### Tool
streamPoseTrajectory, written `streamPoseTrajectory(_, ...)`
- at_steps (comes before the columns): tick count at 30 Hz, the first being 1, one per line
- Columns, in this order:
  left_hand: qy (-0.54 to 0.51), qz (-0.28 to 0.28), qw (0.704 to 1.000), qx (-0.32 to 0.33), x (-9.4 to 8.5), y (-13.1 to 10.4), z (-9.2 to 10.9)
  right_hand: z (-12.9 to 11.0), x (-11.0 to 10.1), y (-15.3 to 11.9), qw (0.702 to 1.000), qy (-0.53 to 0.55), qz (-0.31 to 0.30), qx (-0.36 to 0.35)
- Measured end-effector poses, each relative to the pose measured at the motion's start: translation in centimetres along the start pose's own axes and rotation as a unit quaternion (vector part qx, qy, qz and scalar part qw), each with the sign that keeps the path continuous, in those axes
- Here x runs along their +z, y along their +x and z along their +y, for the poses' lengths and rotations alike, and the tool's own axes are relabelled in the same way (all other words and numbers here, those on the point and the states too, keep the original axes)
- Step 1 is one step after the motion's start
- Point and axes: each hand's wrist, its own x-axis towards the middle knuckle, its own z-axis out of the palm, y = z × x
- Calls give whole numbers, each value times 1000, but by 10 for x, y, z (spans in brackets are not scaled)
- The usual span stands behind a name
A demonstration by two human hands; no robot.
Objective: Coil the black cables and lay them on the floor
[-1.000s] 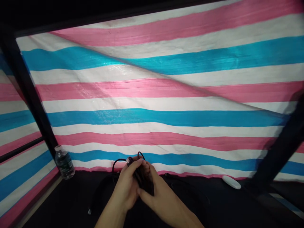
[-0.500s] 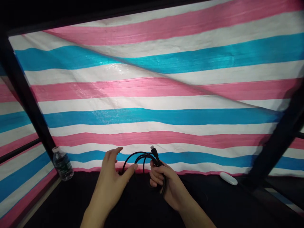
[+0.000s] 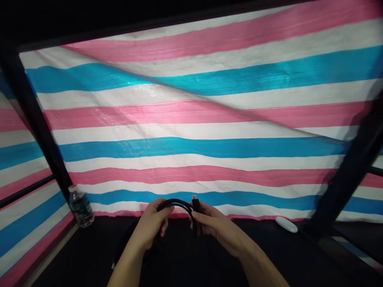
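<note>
A black cable [image 3: 176,202] is looped in an arch between my two hands, above the dark surface. My left hand [image 3: 152,221] is closed around the left side of the loops, its thumb lying over them. On the other side, my right hand [image 3: 217,223] grips the cable strands with thumb and fingers. A cable plug [image 3: 195,202] with a pale metal tip points upward out of my right hand. The lower part of the cable fades into the dark background, so its full length is hidden.
A clear plastic bottle [image 3: 80,207] with a label stands at the left by the black frame post [image 3: 44,135]. A small white rounded object [image 3: 286,224] lies at the right back. Striped sheeting [image 3: 191,147] hangs behind the black surface [image 3: 191,263].
My left hand has closed from an open pose onto the cable loops. The loops are gathered closer together and sit lower, and my right hand still holds the plug end.
</note>
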Motion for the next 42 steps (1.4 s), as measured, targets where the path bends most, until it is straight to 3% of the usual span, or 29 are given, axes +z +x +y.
streamPoseTrajectory(3,-9,14,1000,17,-2,-2,4,-5,-12,-4,992,-120,9,-29)
streamPoseTrajectory(7,-2,-32,999,25,3,-5,9,-2,-15,-5,943,-317,57,-83)
streamPoseTrajectory(13,-21,-84,996,1,9,-8,13,4,0,0,915,-381,9,-131)
streamPoseTrajectory(16,-29,-83,996,11,5,-7,13,7,2,6,939,-321,17,-124)
streamPoseTrajectory(20,-79,-93,992,9,6,-5,12,18,4,16,988,-97,62,-103)
streamPoseTrajectory(23,-169,-73,983,-7,13,-4,9,26,11,24,978,61,143,-143)
streamPoseTrajectory(25,-214,-54,975,-2,19,-2,7,27,15,26,968,103,171,-153)
streamPoseTrajectory(29,-225,-47,973,14,19,-2,7,22,11,22,988,-47,102,-109)
streamPoseTrajectory(32,-181,-80,980,-15,11,-6,12,18,3,15,981,-164,48,-95)
streamPoseTrajectory(35,-109,-116,986,-49,5,-13,18,18,-2,11,963,-237,71,-107)
streamPoseTrajectory(39,-29,-118,991,-62,8,-20,25,17,1,5,919,-353,127,-123)
streamPoseTrajectory(42,55,-138,988,-40,12,-25,27,12,10,1,892,-414,77,-168)
